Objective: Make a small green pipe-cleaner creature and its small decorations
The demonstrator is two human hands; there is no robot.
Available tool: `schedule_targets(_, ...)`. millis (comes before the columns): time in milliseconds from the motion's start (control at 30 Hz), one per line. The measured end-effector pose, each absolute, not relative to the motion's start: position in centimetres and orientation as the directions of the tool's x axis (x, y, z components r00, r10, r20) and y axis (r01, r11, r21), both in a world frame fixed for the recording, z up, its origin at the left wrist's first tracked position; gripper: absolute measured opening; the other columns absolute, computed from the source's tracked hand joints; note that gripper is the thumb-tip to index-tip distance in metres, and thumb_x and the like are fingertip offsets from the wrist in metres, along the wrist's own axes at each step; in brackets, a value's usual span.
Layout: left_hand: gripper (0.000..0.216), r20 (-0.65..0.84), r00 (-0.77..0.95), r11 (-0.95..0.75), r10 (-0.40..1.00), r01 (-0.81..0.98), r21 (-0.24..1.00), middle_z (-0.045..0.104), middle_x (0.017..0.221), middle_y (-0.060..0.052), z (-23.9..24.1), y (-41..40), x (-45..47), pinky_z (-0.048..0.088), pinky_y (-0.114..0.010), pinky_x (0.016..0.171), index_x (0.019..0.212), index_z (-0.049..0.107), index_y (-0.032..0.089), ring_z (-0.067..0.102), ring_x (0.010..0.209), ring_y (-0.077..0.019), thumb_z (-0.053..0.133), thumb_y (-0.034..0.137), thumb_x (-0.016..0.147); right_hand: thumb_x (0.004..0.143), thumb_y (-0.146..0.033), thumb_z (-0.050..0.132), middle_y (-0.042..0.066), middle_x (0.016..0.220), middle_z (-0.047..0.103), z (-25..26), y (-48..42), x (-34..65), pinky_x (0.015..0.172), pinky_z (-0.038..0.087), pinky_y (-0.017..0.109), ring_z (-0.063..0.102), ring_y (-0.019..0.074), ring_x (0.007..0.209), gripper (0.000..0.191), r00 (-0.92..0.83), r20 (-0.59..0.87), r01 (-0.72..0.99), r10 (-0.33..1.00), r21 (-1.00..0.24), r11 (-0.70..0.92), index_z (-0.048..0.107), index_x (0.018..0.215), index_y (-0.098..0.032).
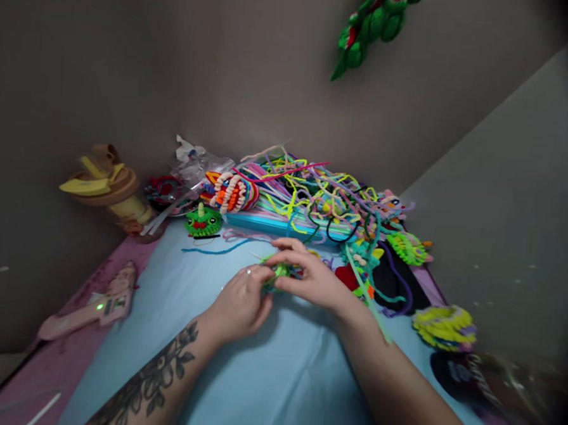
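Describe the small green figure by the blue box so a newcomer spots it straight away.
At the back lies a blue box heaped with fuzzy strands. Beside its left end, next to a striped bundle, sits the green figure. Its mostly green body, dark eyes and red mouth set it apart from that multicoloured bundle.

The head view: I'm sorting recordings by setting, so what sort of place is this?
Probably a craft workspace, though whether at home I can't tell: it has a tangled heap of multicoloured fuzzy strands, a round green fuzzy figure with eyes and a pink gun-shaped tool with a lit green light.
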State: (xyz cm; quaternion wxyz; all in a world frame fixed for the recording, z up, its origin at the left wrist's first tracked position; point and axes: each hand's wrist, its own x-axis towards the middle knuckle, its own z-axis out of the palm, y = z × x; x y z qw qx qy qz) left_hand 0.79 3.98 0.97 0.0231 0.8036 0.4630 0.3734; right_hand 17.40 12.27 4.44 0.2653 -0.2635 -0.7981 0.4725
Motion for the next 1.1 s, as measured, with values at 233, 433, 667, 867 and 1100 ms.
schedule_targets(233, 0.037, 0.538, 0.351, -0.607, 0.767, 0.668, 0.430, 0.059, 0.092, -0.008, 1.1, 3.9, 0.6, 0.052, -0.034, 0.069, 0.112, 0.032, 0.020, 0.061, 0.080, -0.0198, 0.045, 0.007, 0.080, 0.076, -0.018, 0.067, 0.007, 0.106, 0.058, 5.8, 12.6, 18.5, 0.090, 0.043, 0.035, 0.055, 0.0206, 0.104, 0.010, -0.811, 0.171, 0.215, 0.560, -0.802, 0.557, 0.064, 0.086, -0.020)
schedule_targets(433, 0.040, 0.549, 0.286, -0.576, 0.786, 0.660, 0.481, 0.058, 0.098, -0.010, 0.3, 4.0, 0.3, 0.055, -0.033, 0.072, 0.119, 0.028, 0.019, 0.064, 0.087, -0.0201, 0.049, 0.014, 0.085, 0.078, -0.017, 0.064, 0.006, 0.101, 0.060, 5.6, 12.7, 18.5, 0.087, 0.043, 0.032, 0.056, 0.0194, 0.100, 0.003, -0.802, 0.210, 0.211, 0.559, -0.776, 0.594, 0.063, 0.079, -0.020)
schedule_targets(667, 0.036, 0.567, 0.302, -0.598, 0.767, 0.657, 0.459, 0.060, 0.094, -0.009, 0.4, 4.0, 0.4, 0.055, -0.032, 0.069, 0.115, 0.031, 0.019, 0.064, 0.083, -0.0189, 0.048, 0.011, 0.084, 0.077, -0.012, 0.063, 0.006, 0.105, 0.060, 5.9, 12.6, 18.8, 0.087, 0.043, 0.032, 0.057, 0.0197, 0.101, 0.009, -0.828, 0.200, 0.200, 0.523, -0.768, 0.609, 0.063, 0.081, -0.020)
schedule_targets(867, 0.031, 0.575, 0.298, -0.589, 0.762, 0.686, 0.426, 0.061, 0.089, -0.008, 0.3, 4.1, 0.5, 0.054, -0.032, 0.067, 0.109, 0.035, 0.018, 0.063, 0.079, -0.0191, 0.047, 0.009, 0.083, 0.078, -0.008, 0.060, 0.006, 0.102, 0.061, 6.1, 12.5, 18.5, 0.087, 0.043, 0.031, 0.057, 0.0182, 0.100, 0.011, -0.829, 0.182, 0.229, 0.528, -0.752, 0.619, 0.061, 0.080, -0.019)
schedule_targets(1100, 0.027, 0.569, 0.276, -0.568, 0.775, 0.698, 0.436, 0.063, 0.087, -0.008, -0.1, 4.2, 0.6, 0.053, -0.033, 0.068, 0.105, 0.042, 0.018, 0.063, 0.078, -0.0202, 0.045, 0.007, 0.081, 0.078, -0.005, 0.055, 0.007, 0.100, 0.062, 5.5, 11.7, 17.8, 0.087, 0.044, 0.036, 0.056, 0.0202, 0.097, 0.014, -0.796, 0.208, 0.331, 0.569, -0.637, 0.696, 0.059, 0.080, -0.018)
